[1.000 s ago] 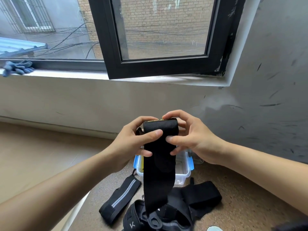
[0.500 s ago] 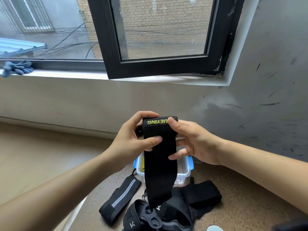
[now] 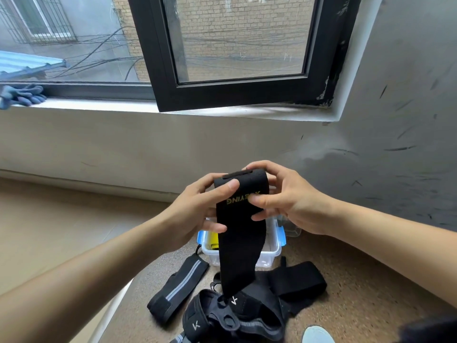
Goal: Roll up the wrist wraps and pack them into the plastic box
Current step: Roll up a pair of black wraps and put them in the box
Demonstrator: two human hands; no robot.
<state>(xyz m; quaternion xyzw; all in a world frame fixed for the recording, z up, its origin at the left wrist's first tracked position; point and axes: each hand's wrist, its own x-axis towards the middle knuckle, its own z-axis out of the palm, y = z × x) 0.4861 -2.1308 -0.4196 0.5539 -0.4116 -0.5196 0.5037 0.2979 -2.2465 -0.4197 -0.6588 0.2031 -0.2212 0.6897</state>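
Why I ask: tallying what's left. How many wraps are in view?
4: held wrap in left hand and right hand; striped wrap lying left; wide wrap right; tangled bundle nearest, maybe hiding more.

The wrap (image 3: 241, 233) has been turned over once more at its top. The yellow lettering (image 3: 241, 198), which ran along the upper edge half a second ago, now sits lower on the front and reads upside down, with a plain black band above it. The loose end hangs shorter, its tip higher over the straps (image 3: 284, 288) below. The right hand (image 3: 289, 201) has shifted: its fingers curl over the top corner and its thumb presses beside the lettering. The left hand (image 3: 197, 211) has slid its thumb up onto the roll.
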